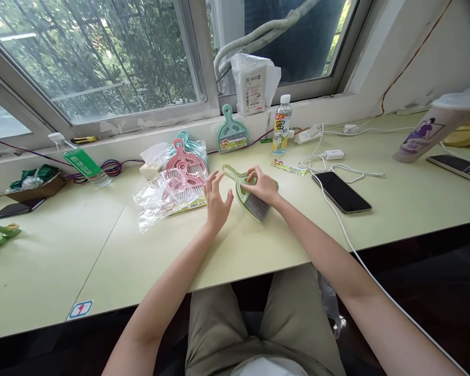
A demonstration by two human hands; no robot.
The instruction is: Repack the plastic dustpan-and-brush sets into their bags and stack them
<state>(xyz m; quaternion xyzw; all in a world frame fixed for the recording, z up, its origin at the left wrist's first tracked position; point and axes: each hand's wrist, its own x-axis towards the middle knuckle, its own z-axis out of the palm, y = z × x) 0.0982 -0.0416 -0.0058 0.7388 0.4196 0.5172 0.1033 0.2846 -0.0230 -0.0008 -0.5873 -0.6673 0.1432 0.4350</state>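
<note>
A small green dustpan with a grey-bristled brush (246,196) lies on the pale green desk (141,256) in front of me. My right hand (263,186) rests on top of it, fingers curled over the pan and brush. My left hand (218,201) hovers just left of the green handle, fingers spread and holding nothing. Left of that hand lie pink dustpan sets in clear plastic bags (176,183). A teal dustpan set (232,133) leans against the window ledge behind.
A black phone (341,192) on a white charging cable (337,169) lies to the right. A drink bottle (282,125), a power strip (307,134), a tilted cup (434,130), a second bottle (82,164) and another phone (15,209) ring the desk.
</note>
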